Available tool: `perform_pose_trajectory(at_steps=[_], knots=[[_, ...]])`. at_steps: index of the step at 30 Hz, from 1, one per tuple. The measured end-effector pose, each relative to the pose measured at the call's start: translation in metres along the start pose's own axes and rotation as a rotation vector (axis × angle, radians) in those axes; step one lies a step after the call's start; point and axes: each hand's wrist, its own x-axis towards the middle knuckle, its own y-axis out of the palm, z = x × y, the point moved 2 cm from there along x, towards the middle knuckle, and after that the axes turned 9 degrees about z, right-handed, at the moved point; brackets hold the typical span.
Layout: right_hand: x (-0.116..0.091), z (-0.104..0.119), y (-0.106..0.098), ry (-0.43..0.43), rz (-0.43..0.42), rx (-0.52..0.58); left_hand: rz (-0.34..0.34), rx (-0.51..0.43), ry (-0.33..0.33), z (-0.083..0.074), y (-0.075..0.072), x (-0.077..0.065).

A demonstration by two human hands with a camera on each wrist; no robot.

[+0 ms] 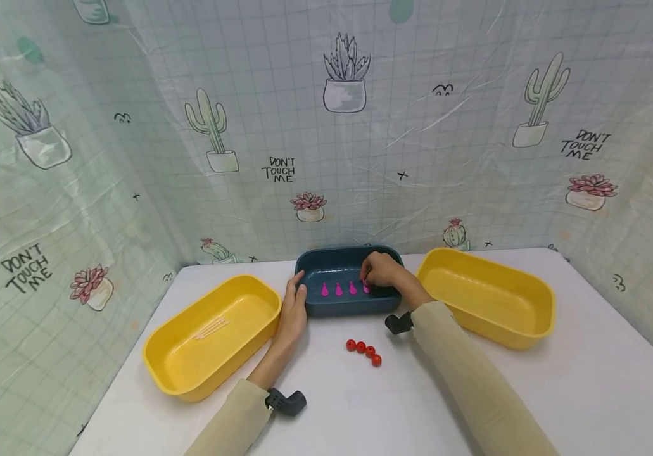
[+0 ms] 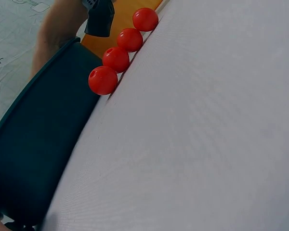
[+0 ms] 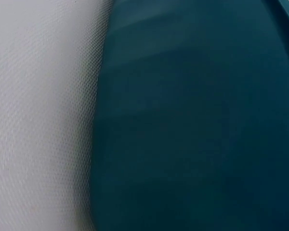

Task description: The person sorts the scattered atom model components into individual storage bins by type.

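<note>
The right hand [image 1: 382, 270] pinches the rightmost pink piece [image 1: 367, 287] in the blue bin [image 1: 355, 306]; the left hand [image 1: 294, 309], fingers extended, touches its left end.

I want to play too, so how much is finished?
Looks done: three pink pieces lined up in the blue bin, and pale sticks together in the left yellow bin.
In hand: the right hand seems to pinch a fourth pink piece, while the left hand rests against the blue bin.
Maybe left: the four red beads, on the table outside the bins.
</note>
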Motion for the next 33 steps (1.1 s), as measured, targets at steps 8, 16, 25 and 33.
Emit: perform_pose_trajectory(at_steps=[8, 16, 25, 33], knots=[[0.002, -0.001, 0.001, 0.014, 0.008, 0.011, 0.002, -0.007, -0.023, 0.001, 0.000, 0.001], [0.001, 0.000, 0.000, 0.009, -0.013, -0.020, -0.003, 0.001, -0.005, 0.001, 0.000, 0.001], [-0.003, 0.004, -0.001, -0.014, -0.013, -0.066, -0.002, -0.003, -0.023, 0.000, 0.000, 0.000], [-0.014, 0.009, -0.005, -0.130, -0.054, -0.072, -0.006, 0.003, -0.020, 0.002, 0.000, 0.000]])
